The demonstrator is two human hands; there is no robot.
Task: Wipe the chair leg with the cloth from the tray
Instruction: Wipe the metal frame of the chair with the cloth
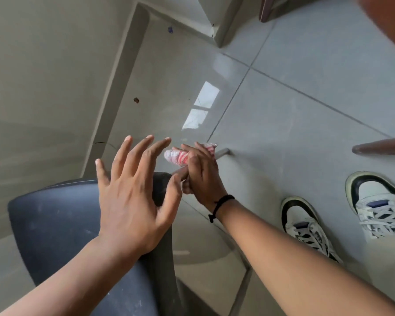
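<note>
A dark grey plastic chair (55, 222) fills the lower left, seen from above. Its grey leg (222, 153) runs down to the tiled floor near the middle of the view. My right hand (201, 176) is wrapped around that leg with a red-and-white checked cloth (179, 157) bunched under its fingers. My left hand (132, 192) hovers over the chair's edge with the fingers spread and nothing in it. No tray is in view.
Glossy grey floor tiles (306, 115) spread to the right. My two white-and-black sneakers (306, 226) stand at the lower right. Brown wooden furniture legs (381, 145) show at the right edge and at the top. A pale wall with a skirting (114, 92) runs along the left.
</note>
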